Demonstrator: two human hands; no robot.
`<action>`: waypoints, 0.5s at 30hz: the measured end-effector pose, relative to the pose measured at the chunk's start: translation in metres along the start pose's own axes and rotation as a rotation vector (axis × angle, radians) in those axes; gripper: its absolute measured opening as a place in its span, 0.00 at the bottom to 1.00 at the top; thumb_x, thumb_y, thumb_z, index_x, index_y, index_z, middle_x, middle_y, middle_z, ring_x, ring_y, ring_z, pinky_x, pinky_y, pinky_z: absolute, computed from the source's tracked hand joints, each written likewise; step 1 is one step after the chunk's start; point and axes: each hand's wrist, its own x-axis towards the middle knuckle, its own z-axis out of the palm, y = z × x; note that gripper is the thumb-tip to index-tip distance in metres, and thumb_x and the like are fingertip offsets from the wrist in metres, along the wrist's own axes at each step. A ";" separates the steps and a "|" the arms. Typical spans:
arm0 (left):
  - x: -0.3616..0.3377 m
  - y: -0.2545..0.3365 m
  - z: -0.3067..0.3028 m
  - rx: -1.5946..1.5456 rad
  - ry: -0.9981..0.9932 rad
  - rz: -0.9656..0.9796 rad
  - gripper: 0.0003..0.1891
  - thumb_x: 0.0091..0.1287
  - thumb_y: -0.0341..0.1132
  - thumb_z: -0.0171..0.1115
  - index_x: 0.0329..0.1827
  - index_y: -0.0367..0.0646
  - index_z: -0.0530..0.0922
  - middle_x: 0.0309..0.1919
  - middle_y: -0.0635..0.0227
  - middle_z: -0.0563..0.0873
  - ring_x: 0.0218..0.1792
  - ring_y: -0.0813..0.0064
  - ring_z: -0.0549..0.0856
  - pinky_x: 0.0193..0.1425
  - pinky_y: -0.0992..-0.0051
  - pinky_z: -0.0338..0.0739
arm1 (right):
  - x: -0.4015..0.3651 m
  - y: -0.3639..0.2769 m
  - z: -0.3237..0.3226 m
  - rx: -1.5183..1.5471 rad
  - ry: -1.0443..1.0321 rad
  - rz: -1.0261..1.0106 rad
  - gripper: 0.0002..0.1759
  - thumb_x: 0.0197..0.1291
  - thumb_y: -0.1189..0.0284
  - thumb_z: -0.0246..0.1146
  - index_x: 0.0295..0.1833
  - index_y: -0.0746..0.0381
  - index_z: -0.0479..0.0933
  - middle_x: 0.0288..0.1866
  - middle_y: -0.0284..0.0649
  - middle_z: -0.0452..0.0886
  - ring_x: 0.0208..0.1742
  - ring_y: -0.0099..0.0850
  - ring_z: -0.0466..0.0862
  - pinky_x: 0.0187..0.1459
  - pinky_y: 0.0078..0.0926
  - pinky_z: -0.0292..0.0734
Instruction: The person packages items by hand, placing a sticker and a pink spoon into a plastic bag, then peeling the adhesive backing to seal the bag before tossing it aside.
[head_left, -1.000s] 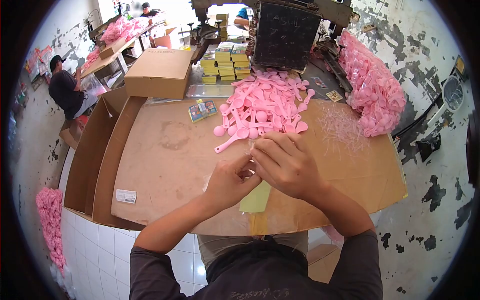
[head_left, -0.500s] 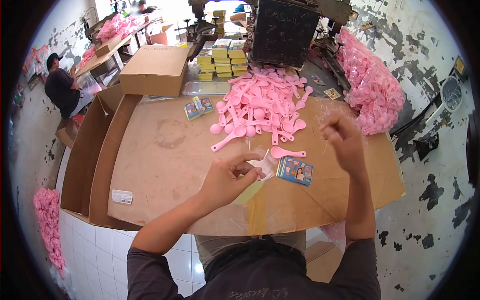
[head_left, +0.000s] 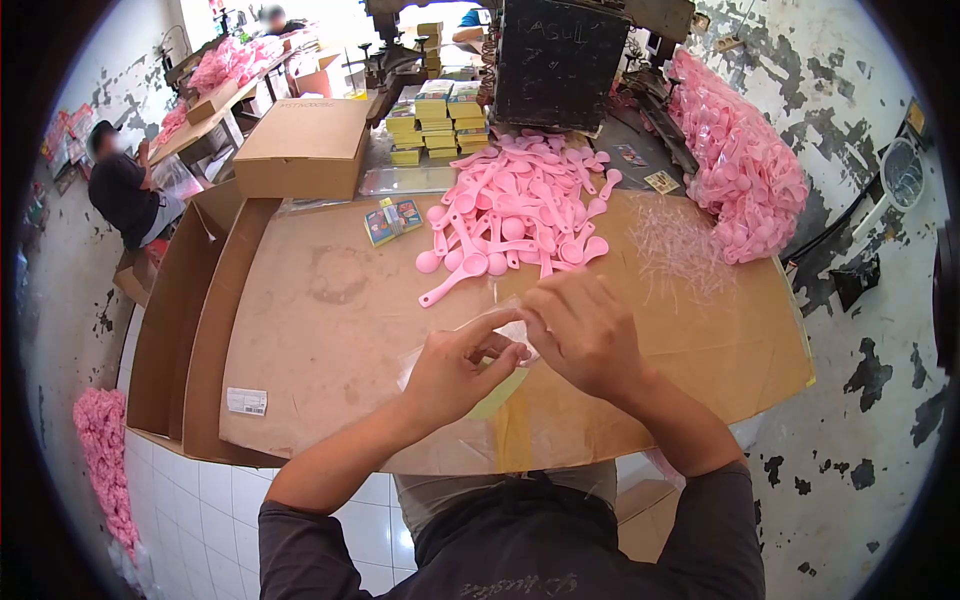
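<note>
My left hand (head_left: 450, 365) is closed in a pinch on a clear plastic bag (head_left: 408, 368), thumb and index finger curved towards each other. Against its fingertips, my right hand (head_left: 592, 335) has its fingers pinched at the upper edge of the same bag. Just beyond both hands lies a heap of pink measuring spoons (head_left: 520, 205), with one spoon (head_left: 455, 280) jutting out at its near left. Under the hands a pale yellow-green sheet (head_left: 497, 395) shows on the cardboard tabletop (head_left: 320, 340). My right hand covers the spot where a loose spoon and picture cards lay.
Thin clear plastic strips (head_left: 685, 250) lie at the right, below bagged pink spoons (head_left: 740, 160). A banded card bundle (head_left: 392, 221), stacked cards (head_left: 435, 120), a closed carton (head_left: 300, 150) and a black machine (head_left: 555, 65) stand behind. Another person (head_left: 122, 190) sits at far left.
My right hand has come down and left from above the plastic strips to the bag at my left hand. It now hides the loose spoon and cards. My left hand has barely moved.
</note>
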 end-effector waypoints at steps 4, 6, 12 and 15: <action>0.002 0.005 -0.008 -0.048 -0.030 -0.042 0.20 0.75 0.24 0.64 0.69 0.34 0.77 0.41 0.58 0.94 0.45 0.77 0.92 0.50 0.76 0.87 | -0.006 0.028 -0.013 0.485 0.053 0.437 0.05 0.68 0.73 0.66 0.45 0.61 0.78 0.40 0.35 0.80 0.40 0.27 0.81 0.42 0.26 0.75; 0.003 0.002 -0.009 -0.148 0.014 -0.066 0.20 0.75 0.25 0.63 0.69 0.35 0.77 0.43 0.57 0.94 0.45 0.78 0.92 0.50 0.77 0.87 | -0.016 0.065 -0.045 0.847 -0.024 0.677 0.06 0.71 0.72 0.65 0.46 0.62 0.77 0.37 0.32 0.79 0.39 0.22 0.81 0.42 0.23 0.75; 0.009 0.006 -0.012 -0.364 0.132 -0.125 0.19 0.76 0.25 0.63 0.68 0.32 0.76 0.46 0.56 0.93 0.48 0.77 0.91 0.54 0.76 0.86 | -0.099 0.232 -0.081 0.511 -0.033 0.847 0.18 0.74 0.73 0.60 0.65 0.64 0.73 0.39 0.37 0.84 0.39 0.28 0.85 0.41 0.27 0.78; 0.010 0.009 -0.011 -0.396 0.133 -0.125 0.19 0.77 0.26 0.63 0.68 0.31 0.76 0.47 0.55 0.93 0.49 0.76 0.91 0.55 0.75 0.86 | -0.179 0.271 -0.062 -0.512 -0.124 0.585 0.20 0.73 0.72 0.62 0.67 0.63 0.75 0.42 0.41 0.86 0.42 0.28 0.86 0.42 0.30 0.80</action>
